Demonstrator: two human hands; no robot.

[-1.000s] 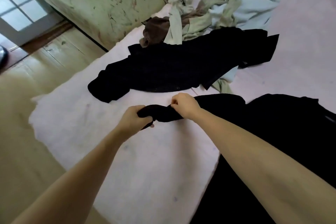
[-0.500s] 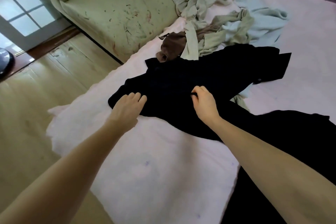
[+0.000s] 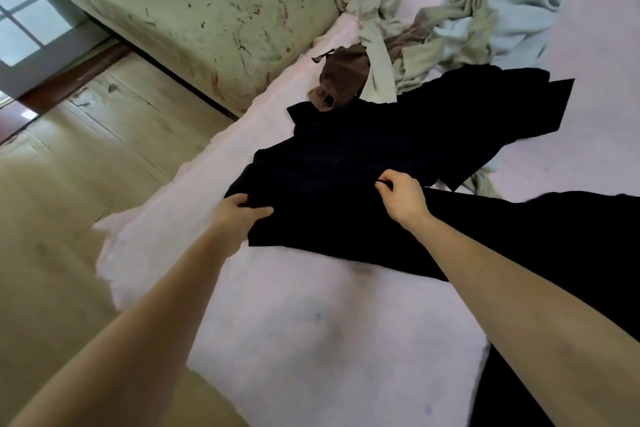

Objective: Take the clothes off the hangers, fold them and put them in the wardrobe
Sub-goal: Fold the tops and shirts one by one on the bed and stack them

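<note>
On the pink blanket (image 3: pixel 311 340), the left hand (image 3: pixel 239 215) grips the black garment's (image 3: pixel 346 184) near-left edge and the right hand (image 3: pixel 401 194) pinches its middle; uneven pulling may bunch the fold or drag the crumpled clothes (image 3: pixel 415 31) lying beyond.

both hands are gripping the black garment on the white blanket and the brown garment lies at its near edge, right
Not quite. The head view shows the brown garment at the far edge of the black garment, beside the pale green clothes. The left hand and right hand do grip the black garment on the white blanket.
</note>
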